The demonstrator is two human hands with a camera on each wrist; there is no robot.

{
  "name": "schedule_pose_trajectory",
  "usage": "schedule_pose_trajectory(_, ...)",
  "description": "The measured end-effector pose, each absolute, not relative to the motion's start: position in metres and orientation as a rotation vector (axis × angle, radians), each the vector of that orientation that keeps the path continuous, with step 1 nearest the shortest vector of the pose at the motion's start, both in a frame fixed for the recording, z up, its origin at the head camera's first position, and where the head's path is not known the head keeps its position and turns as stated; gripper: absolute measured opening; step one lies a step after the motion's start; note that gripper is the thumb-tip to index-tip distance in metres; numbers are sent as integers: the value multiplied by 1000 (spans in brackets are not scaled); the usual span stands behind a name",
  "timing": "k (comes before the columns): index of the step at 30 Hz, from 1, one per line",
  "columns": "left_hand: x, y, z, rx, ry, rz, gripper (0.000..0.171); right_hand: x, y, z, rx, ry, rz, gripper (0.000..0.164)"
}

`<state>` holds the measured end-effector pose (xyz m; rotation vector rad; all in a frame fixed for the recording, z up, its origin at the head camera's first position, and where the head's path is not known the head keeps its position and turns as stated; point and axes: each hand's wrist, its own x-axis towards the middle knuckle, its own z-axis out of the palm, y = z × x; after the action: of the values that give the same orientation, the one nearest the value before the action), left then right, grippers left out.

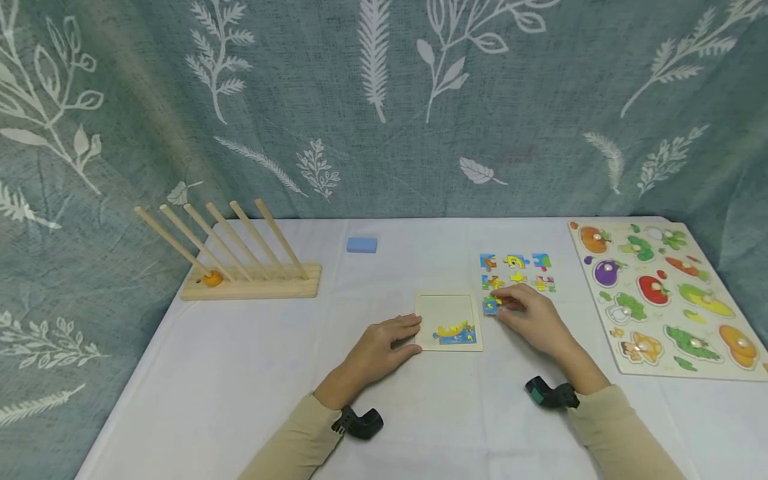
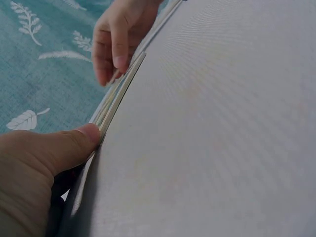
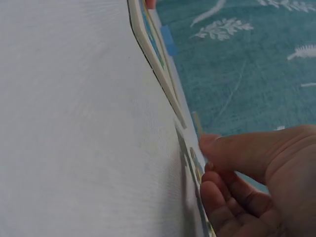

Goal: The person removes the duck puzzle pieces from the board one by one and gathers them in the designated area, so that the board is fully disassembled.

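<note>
A square wooden puzzle tray (image 1: 444,310) lies in the middle of the table, with joined blue and yellow pieces (image 1: 457,335) along its lower right. Against the tray's left side rest the fingertips and thumb of my left hand (image 1: 378,343); the left wrist view has this thumb (image 2: 74,145) at the tray's edge (image 2: 123,91). To the right of the tray, my right hand (image 1: 534,319) pinches a small blue jigsaw piece (image 1: 491,307) between thumb and finger. In the right wrist view, its thumb (image 3: 237,150) covers most of that piece.
Several loose jigsaw pieces (image 1: 516,262) lie in rows beyond my right hand. A vegetable peg board (image 1: 654,327) occupies the right side. At the left stands a wooden peg rack (image 1: 252,288) with an orange bead (image 1: 213,279). A blue block (image 1: 362,245) lies near the back edge.
</note>
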<state>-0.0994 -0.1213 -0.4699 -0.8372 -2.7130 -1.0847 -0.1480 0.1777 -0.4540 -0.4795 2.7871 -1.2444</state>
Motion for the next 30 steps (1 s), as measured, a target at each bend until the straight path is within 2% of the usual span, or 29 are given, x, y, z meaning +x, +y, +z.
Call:
schedule_pose_trajectory(15, -100, -122, -472, -844, -2721, -1079, 41, -150, 180, -465, -511, 2868, -1181, 21)
schedule_pose_trajectory(30, -100, -122, -471, -856, -2720, -1085, 41, -147, 177, -461, -537, 2849, -1242, 41)
